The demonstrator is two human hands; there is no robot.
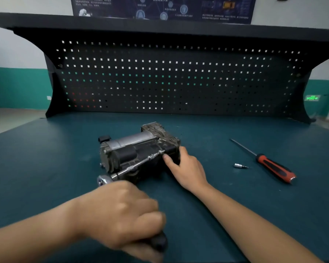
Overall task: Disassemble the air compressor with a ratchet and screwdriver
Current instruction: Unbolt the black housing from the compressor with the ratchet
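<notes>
The compressor [133, 149] lies mid-bench on the green mat [46, 158]. It looks like a dense, rigid, grimy metal block, best held by its blocky right end. The right hand [186, 168] grips there, thumb beside the socket tip. The left hand [125, 211] is wrapped round the ratchet [122, 172] handle. A screwdriver [273, 166] and a loose bit [239, 165] lie off to the right.

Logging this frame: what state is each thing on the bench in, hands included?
Compressor: lying on the bench, in one piece.
Ratchet: extension tip set against the compressor's front, handle gripped.
Screwdriver: lying loose right of the compressor, untouched.
Bit: lying loose beside the screwdriver.
Left hand: grips the ratchet handle, blurred.
Right hand: holds the compressor's right end.
</notes>
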